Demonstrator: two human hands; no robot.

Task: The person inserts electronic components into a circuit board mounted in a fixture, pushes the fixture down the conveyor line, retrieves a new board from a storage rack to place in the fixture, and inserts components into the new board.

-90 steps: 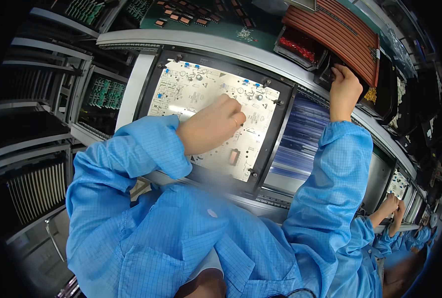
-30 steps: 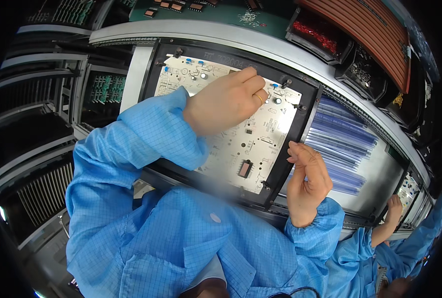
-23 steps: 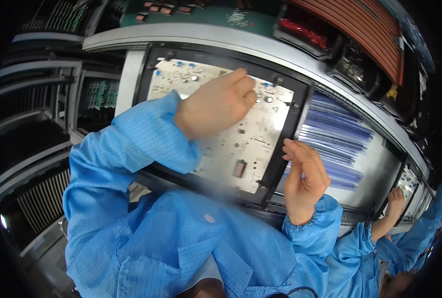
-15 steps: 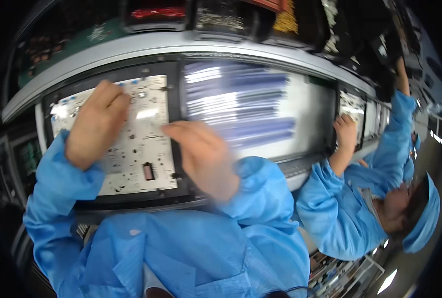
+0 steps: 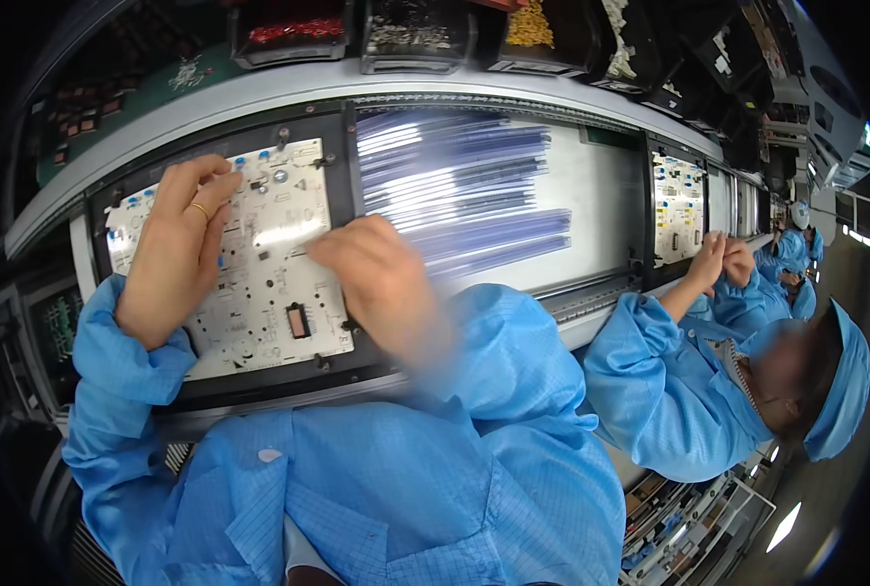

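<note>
A white circuit board [image 5: 293, 278] lies in a black frame [image 5: 349, 186] in front of me, carrying small blue parts, round silver parts and a larger dark part with a copper-coloured top [image 5: 299, 320]. Above its left half, my left hand [image 5: 173, 239] is closed with bent fingers, the fingertips near the blue parts at the far edge. My right hand [image 5: 381, 283], partly blurred, hovers at the board's right edge with thumb and fingers pinched together. Whatever either hand may hold is too small or hidden to make out.
Black bins of red [image 5: 296, 31], silver [image 5: 407, 37] and yellow parts [image 5: 530, 27] line the far side beyond a metal rail [image 5: 435, 86]. Clear-looking strips [image 5: 464, 161] lie right of the frame. Further right, a co-worker's hands [image 5: 720, 259] are beside another board [image 5: 678, 207].
My left hand has turned and its fingers have loosened slightly, showing a ring. The right hand stays at the board's right edge. The co-worker's raised arm has come back from the bins.
</note>
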